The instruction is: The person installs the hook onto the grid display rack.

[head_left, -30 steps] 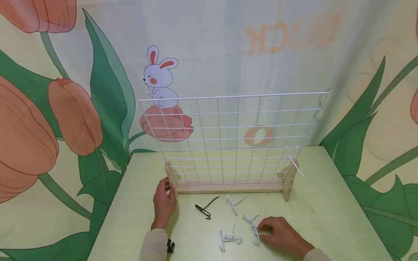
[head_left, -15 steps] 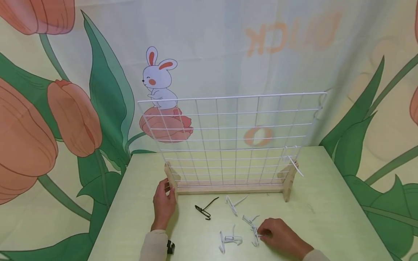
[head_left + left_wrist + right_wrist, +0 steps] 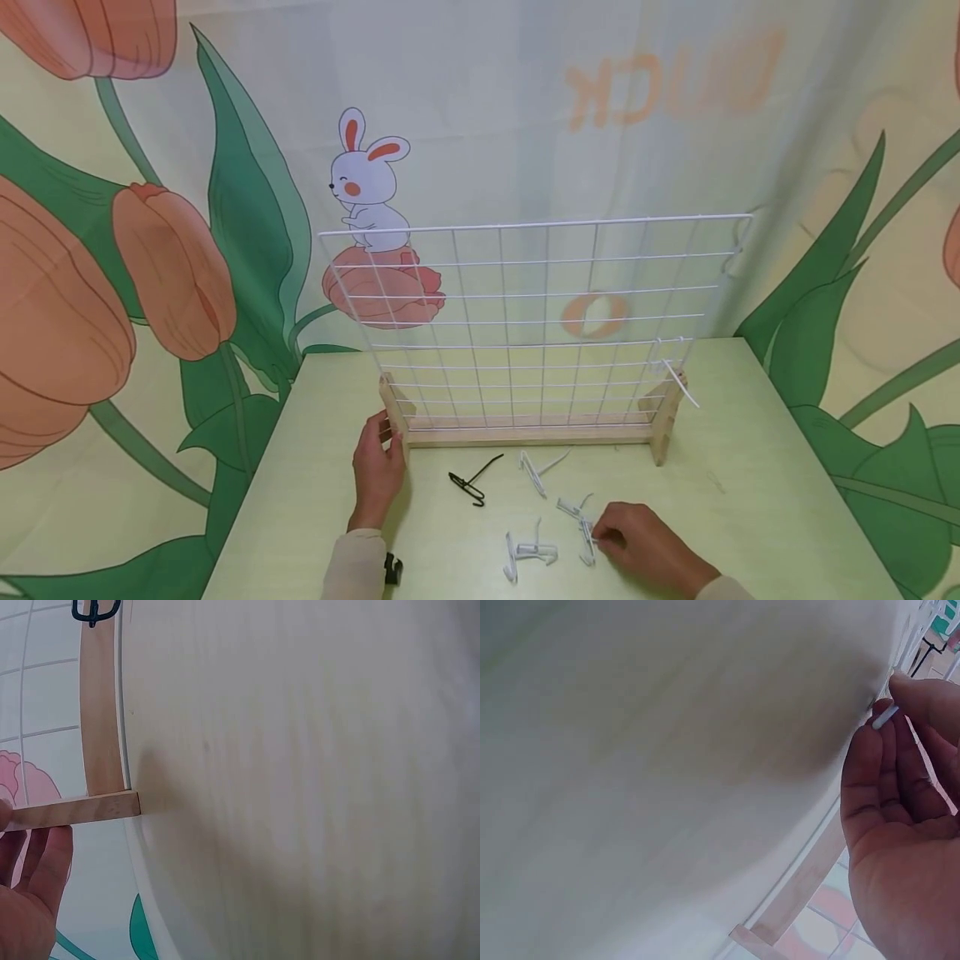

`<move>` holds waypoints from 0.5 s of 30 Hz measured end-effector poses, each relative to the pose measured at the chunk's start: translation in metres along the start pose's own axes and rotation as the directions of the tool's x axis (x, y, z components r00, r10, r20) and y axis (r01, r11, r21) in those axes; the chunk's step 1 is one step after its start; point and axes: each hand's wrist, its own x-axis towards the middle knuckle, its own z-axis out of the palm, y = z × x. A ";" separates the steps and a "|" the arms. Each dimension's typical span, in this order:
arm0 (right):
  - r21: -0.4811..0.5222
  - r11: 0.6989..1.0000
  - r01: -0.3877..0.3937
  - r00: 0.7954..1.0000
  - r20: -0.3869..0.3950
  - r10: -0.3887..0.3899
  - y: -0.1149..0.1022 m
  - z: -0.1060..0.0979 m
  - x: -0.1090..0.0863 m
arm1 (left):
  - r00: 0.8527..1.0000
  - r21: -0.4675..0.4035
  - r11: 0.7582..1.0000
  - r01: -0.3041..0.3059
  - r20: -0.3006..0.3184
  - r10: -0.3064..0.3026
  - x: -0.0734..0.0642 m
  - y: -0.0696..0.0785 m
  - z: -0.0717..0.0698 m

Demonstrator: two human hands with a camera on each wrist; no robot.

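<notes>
My left hand (image 3: 377, 475) grips the left upright of a wooden stand (image 3: 525, 436). In the left wrist view, fingers lie below the wooden bar (image 3: 97, 810) and a thumb tip shows above it. My right hand (image 3: 648, 537) pinches a white wire hook (image 3: 587, 546) low over the table; its rod end (image 3: 886, 716) shows between thumb and fingers in the right wrist view. Touching or close by that hook is another white hook (image 3: 572, 507). A black hook (image 3: 467, 486) and a white hook (image 3: 534, 475) lie in front of the stand, with more white hooks (image 3: 532, 550) nearer me.
A white wire grid panel (image 3: 525, 325) stands upright in the wooden stand. One white hook (image 3: 681, 383) hangs at its right side and sticks out forward. Behind the table (image 3: 750, 500) hangs a curtain (image 3: 480, 167) printed with tulips and a rabbit.
My right thumb and fingers have closed from a gap beside the white hook to a pinch on it, and that hook has shifted very slightly. The left hand stays on the stand.
</notes>
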 end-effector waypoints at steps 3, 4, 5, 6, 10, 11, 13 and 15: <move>-0.010 1.000 -0.016 1.000 0.010 0.016 -0.002 -0.001 0.000 | 1.000 -0.005 1.000 0.008 0.005 -0.008 0.000 0.000 0.000; -0.012 1.000 -0.023 1.000 0.013 0.023 -0.003 -0.002 0.000 | 1.000 -0.006 1.000 0.010 0.006 -0.010 0.000 0.000 0.000; -0.018 1.000 -0.025 1.000 0.013 0.025 -0.004 -0.002 0.001 | 1.000 -0.007 1.000 0.012 0.008 -0.012 0.000 0.000 0.000; -0.019 1.000 -0.024 1.000 0.010 0.024 -0.005 -0.003 0.001 | 1.000 -0.007 1.000 0.013 0.010 -0.013 0.000 0.000 0.000; -0.022 1.000 0.018 0.999 -0.034 -0.019 -0.011 -0.009 0.004 | 1.000 -0.005 1.000 0.016 0.013 -0.016 0.000 0.001 0.000; -0.025 0.999 0.032 0.998 -0.047 -0.033 -0.012 -0.010 0.004 | 1.000 -0.005 1.000 0.017 0.013 -0.017 0.000 0.001 0.000; -0.032 0.998 0.054 0.996 -0.073 -0.057 -0.013 -0.012 0.005 | 1.000 -0.001 1.000 0.019 0.014 -0.019 -0.001 0.001 0.000; -0.039 0.997 0.065 0.993 -0.094 -0.068 -0.014 -0.012 0.005 | 1.000 0.003 1.000 0.022 0.014 -0.022 0.000 0.001 -0.001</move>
